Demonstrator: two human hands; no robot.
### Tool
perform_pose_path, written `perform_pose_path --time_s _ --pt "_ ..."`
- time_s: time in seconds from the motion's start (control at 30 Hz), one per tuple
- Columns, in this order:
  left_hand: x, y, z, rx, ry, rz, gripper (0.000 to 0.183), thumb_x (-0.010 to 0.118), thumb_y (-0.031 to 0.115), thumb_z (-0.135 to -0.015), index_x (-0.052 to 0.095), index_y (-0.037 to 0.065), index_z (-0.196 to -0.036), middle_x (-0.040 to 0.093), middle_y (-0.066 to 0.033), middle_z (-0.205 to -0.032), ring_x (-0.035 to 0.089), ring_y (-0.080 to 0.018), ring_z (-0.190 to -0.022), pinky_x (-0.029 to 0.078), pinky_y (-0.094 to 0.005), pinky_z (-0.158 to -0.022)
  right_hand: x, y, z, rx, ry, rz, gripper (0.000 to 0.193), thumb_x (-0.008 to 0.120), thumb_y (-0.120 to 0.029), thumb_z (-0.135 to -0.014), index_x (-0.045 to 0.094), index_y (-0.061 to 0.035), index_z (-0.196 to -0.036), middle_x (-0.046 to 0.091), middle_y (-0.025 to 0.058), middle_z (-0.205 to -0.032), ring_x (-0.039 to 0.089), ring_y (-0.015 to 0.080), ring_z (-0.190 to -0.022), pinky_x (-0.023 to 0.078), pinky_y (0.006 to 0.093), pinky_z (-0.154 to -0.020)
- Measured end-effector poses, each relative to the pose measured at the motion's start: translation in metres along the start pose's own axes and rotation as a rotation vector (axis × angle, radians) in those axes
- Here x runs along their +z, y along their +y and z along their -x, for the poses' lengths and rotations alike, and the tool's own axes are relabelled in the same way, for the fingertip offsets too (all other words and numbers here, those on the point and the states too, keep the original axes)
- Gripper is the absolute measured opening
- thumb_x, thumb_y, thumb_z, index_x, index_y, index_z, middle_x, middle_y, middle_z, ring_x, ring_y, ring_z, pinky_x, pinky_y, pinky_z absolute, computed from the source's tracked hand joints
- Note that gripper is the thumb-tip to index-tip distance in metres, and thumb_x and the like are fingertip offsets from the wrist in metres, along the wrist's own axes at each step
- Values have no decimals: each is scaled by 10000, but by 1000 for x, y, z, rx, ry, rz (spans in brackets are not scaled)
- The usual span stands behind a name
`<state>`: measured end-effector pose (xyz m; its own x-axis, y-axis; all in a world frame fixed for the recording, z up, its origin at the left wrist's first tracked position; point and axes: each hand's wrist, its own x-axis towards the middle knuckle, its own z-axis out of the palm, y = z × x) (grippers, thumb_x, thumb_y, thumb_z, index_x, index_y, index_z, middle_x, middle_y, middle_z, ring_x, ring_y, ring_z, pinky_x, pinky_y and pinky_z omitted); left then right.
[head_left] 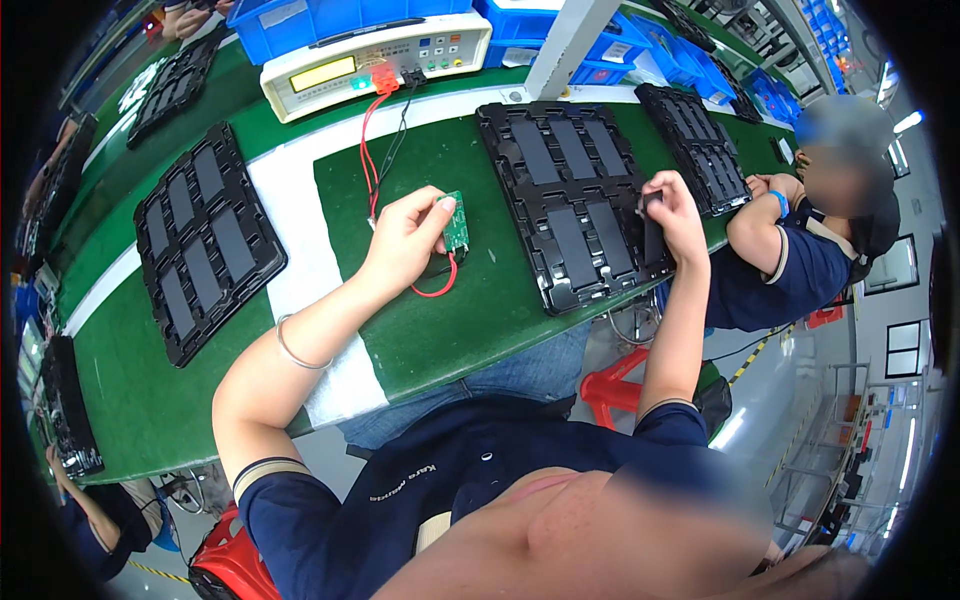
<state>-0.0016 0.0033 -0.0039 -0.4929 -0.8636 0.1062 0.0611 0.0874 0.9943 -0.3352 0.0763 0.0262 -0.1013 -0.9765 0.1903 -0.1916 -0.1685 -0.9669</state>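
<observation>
My left hand (405, 240) pinches a small green circuit board (456, 224) above the green mat, thumb on its near face. A short red wire loop (437, 293) hangs below the board. Over the right side of a black molded tray (570, 190), my right hand (680, 220) is closed on a dark flat rectangular piece (653, 240), its fingers at the upper end. The piece stands over the tray's right column; whether it touches the tray I cannot tell. Several dark grey flat pieces (575, 245) lie in the other slots.
A cream bench tester (375, 70) with a lit yellow display stands at the back, red leads (367, 150) running toward my left hand. Another loaded black tray (196, 235) lies left, one more (695, 145) right. Blue bins (340, 22) line the back. A co-worker (800, 240) sits at right.
</observation>
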Motion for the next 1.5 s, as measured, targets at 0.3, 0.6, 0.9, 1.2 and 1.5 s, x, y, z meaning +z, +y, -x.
perform_pose_path --time_s 0.3,0.6,0.9,1.2,1.5 --pt "4 1 -5 -22 -67 46 196 484 179 -848 517 5 -764 457 21 -582 448 -44 -489 346 -186 -441 11 -35 2 93 -91 -185 296 621 4 -669 435 -69 -886 498 51 -795 492 138 -711 406 258 -661" --pt "-1 2 -5 -34 -26 146 189 467 183 -860 512 17 -780 470 16 -579 442 -37 -492 354 -176 -455 134 -47 -60 343 -271 -529 287 583 -23 -742 437 -59 -986 509 49 -835 502 130 -732 417 262 -684" --pt "-3 5 -5 -51 -14 179 194 455 192 -868 518 25 -792 468 21 -604 441 -35 -503 354 -172 -459 169 -26 -57 361 -370 -442 333 579 -9 -740 387 -73 -1003 506 40 -819 489 106 -736 406 236 -687" --pt "-5 8 -3 -116 -27 165 186 435 173 -877 510 26 -791 472 14 -622 441 -41 -527 365 -174 -483 175 -22 -51 321 -379 -277 347 609 -29 -713 377 -81 -966 475 5 -814 458 56 -740 395 203 -642" --pt "-5 5 -2 -126 -44 147 182 441 174 -874 512 27 -794 478 15 -644 448 -38 -547 372 -173 -493 175 -18 -53 272 -379 -224 331 606 -34 -716 381 -82 -953 459 -5 -797 439 55 -719 386 204 -624"
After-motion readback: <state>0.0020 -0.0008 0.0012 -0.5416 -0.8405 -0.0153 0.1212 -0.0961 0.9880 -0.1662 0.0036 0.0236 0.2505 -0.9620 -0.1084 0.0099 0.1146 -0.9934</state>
